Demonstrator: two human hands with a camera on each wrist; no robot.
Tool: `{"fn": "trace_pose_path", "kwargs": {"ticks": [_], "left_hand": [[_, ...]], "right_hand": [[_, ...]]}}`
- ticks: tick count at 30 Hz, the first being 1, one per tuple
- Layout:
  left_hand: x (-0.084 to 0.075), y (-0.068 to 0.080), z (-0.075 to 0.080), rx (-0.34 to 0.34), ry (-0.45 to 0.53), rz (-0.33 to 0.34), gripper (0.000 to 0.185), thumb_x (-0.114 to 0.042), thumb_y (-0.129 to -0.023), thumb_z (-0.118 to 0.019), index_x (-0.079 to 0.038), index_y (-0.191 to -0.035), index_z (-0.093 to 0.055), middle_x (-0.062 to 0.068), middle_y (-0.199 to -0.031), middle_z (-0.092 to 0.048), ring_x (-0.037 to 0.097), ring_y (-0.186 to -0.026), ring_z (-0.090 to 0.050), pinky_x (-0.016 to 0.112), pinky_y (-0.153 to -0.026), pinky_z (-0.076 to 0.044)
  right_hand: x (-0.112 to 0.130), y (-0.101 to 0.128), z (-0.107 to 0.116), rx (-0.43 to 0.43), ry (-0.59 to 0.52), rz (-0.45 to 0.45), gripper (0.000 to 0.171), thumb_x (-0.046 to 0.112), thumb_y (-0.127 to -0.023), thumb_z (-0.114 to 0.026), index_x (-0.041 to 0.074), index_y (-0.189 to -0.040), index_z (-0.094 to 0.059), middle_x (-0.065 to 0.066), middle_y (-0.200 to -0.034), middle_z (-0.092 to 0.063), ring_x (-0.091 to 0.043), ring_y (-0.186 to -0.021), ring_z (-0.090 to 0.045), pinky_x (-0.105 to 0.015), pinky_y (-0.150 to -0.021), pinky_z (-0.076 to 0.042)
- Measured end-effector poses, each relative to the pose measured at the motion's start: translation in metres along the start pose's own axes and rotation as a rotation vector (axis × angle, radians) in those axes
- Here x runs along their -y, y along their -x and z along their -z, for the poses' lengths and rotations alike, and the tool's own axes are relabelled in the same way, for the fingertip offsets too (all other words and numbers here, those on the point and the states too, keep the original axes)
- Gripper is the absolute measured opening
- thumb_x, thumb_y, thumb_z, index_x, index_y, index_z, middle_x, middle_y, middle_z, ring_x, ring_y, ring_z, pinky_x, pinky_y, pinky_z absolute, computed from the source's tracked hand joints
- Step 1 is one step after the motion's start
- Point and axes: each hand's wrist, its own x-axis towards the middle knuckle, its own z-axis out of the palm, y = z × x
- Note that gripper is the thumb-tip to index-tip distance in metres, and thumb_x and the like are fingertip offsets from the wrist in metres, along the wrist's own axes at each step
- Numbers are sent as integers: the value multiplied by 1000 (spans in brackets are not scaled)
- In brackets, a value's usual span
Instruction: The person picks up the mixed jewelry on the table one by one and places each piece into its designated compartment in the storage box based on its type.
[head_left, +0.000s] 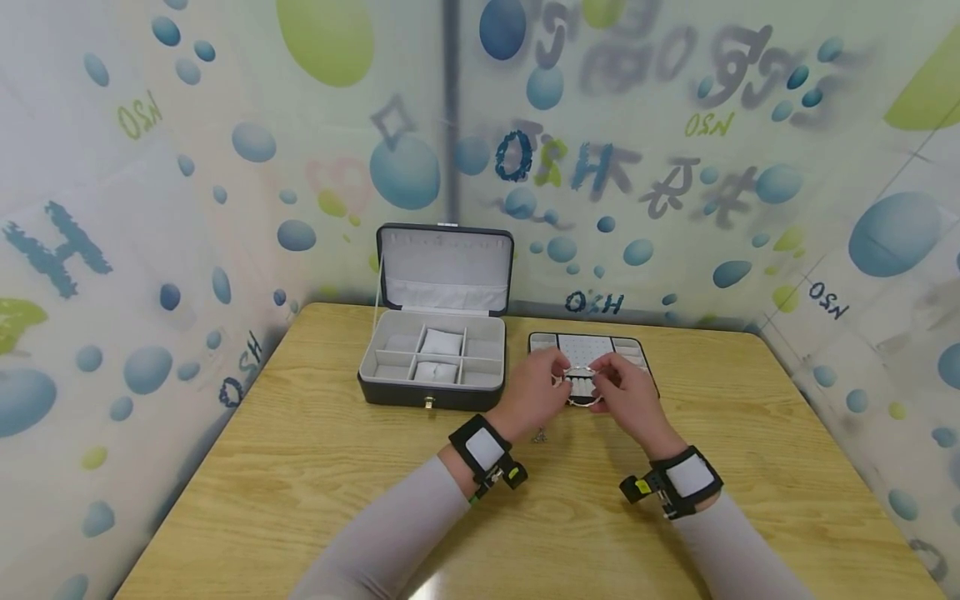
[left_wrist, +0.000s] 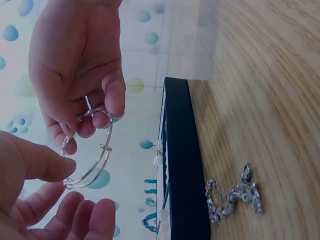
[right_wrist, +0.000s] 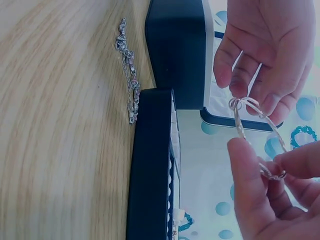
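Two hands meet over the tray [head_left: 543, 341]; I see my left hand [head_left: 534, 390] and right hand [head_left: 628, 395] each pinching one side of a thin silver bangle [head_left: 579, 385], so both grips are closed on it; the bangle hangs in the air between them, above the near end of the tray and clear of the tabletop [head_left: 315, 467]. From the left wrist view the bangle [left_wrist: 90, 152] shows as a double wire loop with a small wrap on it; my left thumb presses its lower end and the right hand's fingertips [left_wrist: 114, 100] hold the upper end. From the right wrist view the bangle [right_wrist: 252, 135] runs from the left hand's fingers [right_wrist: 272, 102] down to my right thumb and forefinger; a knot of wire sits at the top of it.

A chain [head_left: 538, 435] lies on the tabletop just beside the near edge of the tray, touching nothing else that I can make out; in the right wrist view the chain [right_wrist: 128, 70] stretches along the wood by the tray [right_wrist: 150, 165]. A jewellery box [head_left: 433, 358] stands just left of the tray, lid up, with two pale cushions [head_left: 439, 342] in its middle compartments. Both wrists carry black straps [head_left: 483, 450].
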Motion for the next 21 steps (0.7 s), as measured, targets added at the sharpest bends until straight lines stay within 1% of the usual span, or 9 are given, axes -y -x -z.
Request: {"fn": "trace_pose_path", "kwargs": {"ticks": [4,8,10,17,21], "left_hand": [[3,-2,0,11,10,8,18,-15,-99,-72,-9,-115,-67,2,-102,-67,11,-87,-59,23,-74,-50],[4,-2,0,7,24,9,17,-13,-99,-73,-12,-114,-66,0,-100,-66,8,-83,-61,21,-70,-50],[4,-2,0,2,33,9,17,-12,-98,-72,-12,-114,-66,0,-99,-66,9,-83,-61,21,-70,-50],[3,-3,2,-4,83,21,19,-8,-99,-69,-6,-118,-67,2,-99,-67,11,-86,-63,23,-72,-51],[2,-3,3,-1,92,24,15,-7,-99,-68,-10,-114,-67,2,-98,-66,10,-84,-62,23,-71,-51]], "right_hand": [[-1,1,-3,10,-38,14,20,5,-107,-54,-5,-123,-61,-22,-98,-63,-20,-80,-67,-29,-66,-64],[-2,1,-7,7,-56,27,19,4,-108,-55,-5,-123,-60,-22,-99,-63,-22,-81,-66,-28,-67,-64],[-2,1,-8,1,-54,29,19,4,-108,-55,-5,-123,-60,-22,-99,-63,-22,-82,-66,-28,-67,-64],[-1,3,-11,9,-82,29,19,3,-108,-53,-6,-124,-58,-23,-103,-62,-22,-85,-66,-29,-69,-64],[-1,3,-12,17,-107,33,18,2,-108,-53,-7,-124,-57,-23,-102,-61,-21,-86,-66,-29,-70,-65]]}}
